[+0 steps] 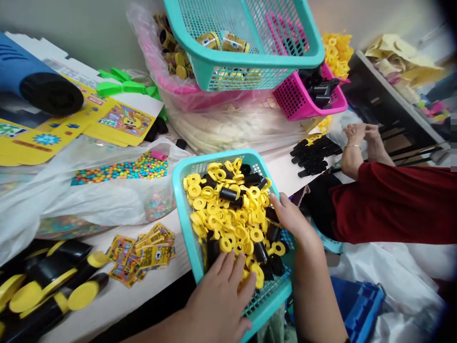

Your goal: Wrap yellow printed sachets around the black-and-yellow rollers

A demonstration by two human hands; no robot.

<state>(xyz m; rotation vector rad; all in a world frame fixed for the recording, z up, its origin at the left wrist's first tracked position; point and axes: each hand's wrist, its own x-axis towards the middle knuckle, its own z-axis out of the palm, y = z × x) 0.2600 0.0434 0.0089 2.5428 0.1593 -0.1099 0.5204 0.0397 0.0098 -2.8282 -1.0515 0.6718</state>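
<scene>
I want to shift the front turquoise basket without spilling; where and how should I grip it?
Probably take the turquoise basket by its rim at both long sides, coming from outside: the rim borders the open top, whereas loose yellow rings and black tubes crowd the inside.

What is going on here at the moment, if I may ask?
A person has both hands at a teal basket of loose yellow rings and black cylinders. The left hand lies over the pieces at the near end, fingers spread; the right hand is at the basket's right side. Farther right, a co-worker's hands are near a pile of black tubes.
</scene>
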